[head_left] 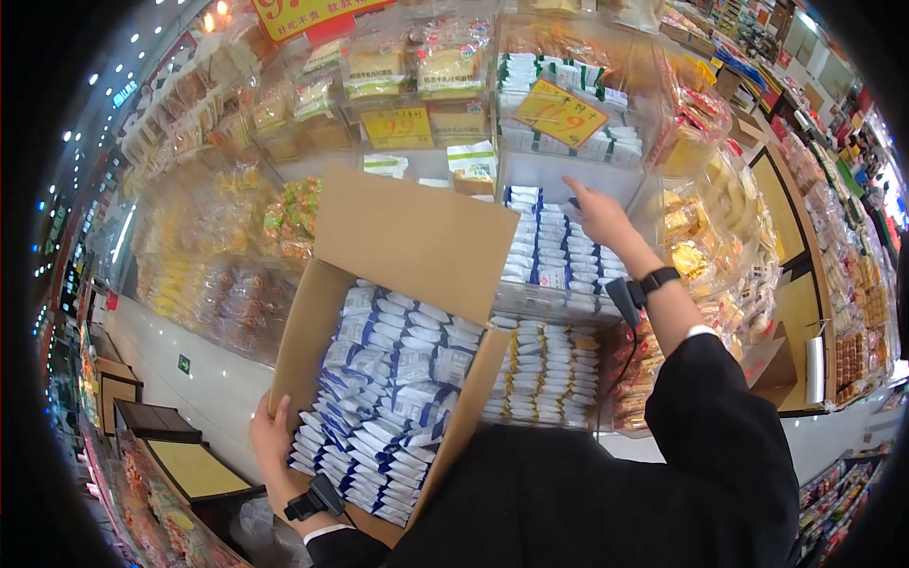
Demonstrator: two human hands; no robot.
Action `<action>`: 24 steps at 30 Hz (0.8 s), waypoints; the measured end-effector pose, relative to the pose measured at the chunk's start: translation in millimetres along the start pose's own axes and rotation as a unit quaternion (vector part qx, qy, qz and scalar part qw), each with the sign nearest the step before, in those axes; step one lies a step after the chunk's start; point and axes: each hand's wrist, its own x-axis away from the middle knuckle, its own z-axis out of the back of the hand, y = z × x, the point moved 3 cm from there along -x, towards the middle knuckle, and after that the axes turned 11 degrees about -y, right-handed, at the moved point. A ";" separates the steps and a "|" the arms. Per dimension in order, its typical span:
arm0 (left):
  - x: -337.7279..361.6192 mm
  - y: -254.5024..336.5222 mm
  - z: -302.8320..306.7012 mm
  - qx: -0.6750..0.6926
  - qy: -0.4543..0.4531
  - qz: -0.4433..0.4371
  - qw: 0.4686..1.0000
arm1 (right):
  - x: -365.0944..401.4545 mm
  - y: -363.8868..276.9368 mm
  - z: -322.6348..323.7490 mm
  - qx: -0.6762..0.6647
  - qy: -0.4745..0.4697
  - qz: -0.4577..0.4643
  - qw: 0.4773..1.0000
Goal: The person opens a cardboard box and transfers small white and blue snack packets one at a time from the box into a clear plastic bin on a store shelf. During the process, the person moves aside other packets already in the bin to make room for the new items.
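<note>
An open cardboard box (398, 220) leans against me, filled with white-and-blue snack packets (383, 388) in rows. My left hand (268, 437) grips the box's left wall, thumb over the rim and fingers on the outside. Up to the right, my right hand (602, 214) hovers over a clear display bin holding similar white-and-blue packets (552, 243). Its index finger is stretched out, and I see nothing held in it; the underside of the hand is hidden. Both wrists wear black straps with small devices.
Below that bin sit white-and-gold packets (544, 374). Green-and-white packets (568, 95) fill the bin above, behind a yellow price sign (561, 112). Bagged breads (453, 71) line the upper shelves. Red-wrapped snacks (644, 374) are at the right, near another shelf (805, 275).
</note>
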 end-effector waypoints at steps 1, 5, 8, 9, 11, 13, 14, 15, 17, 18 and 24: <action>0.9 1.4 -0.5 0.003 -0.003 0.002 1.000 | -13.2 3.7 -9.5 0.048 -0.021 -0.012 0.999; 0.9 7.2 1.4 -0.002 0.000 0.001 1.000 | -50.8 10.0 -30.8 0.173 -0.036 -0.026 0.984; 2.0 8.1 0.6 0.001 -0.001 0.006 1.000 | -64.1 24.9 -51.5 0.193 -0.045 -0.020 0.980; 2.4 9.1 0.9 0.005 -0.003 0.007 1.000 | -65.7 28.9 -55.4 0.174 -0.022 -0.005 0.984; 2.5 10.5 0.7 0.008 -0.006 0.010 1.000 | -67.3 29.8 -58.5 0.154 0.000 0.010 0.988; 2.4 11.5 0.7 0.008 -0.001 -0.001 1.000 | -66.5 29.6 -61.9 0.116 0.039 0.008 0.992; 1.6 11.2 0.5 0.006 -0.003 0.000 1.000 | -65.6 29.1 -64.6 0.114 0.037 0.007 0.993; 1.2 9.5 0.3 0.004 -0.008 0.007 1.000 | -61.8 27.1 -65.6 0.109 0.085 0.033 0.990; 0.2 4.3 -1.0 -0.001 -0.018 0.015 1.000 | -52.4 21.6 -63.7 0.103 0.130 0.054 0.985; -0.7 0.6 -2.2 0.009 -0.012 -0.001 1.000 | -46.5 20.3 -61.6 0.146 0.160 0.043 0.975; 0.4 6.5 -1.4 0.029 -0.018 -0.007 0.999 | -43.6 25.1 -58.4 0.084 0.089 -0.070 0.990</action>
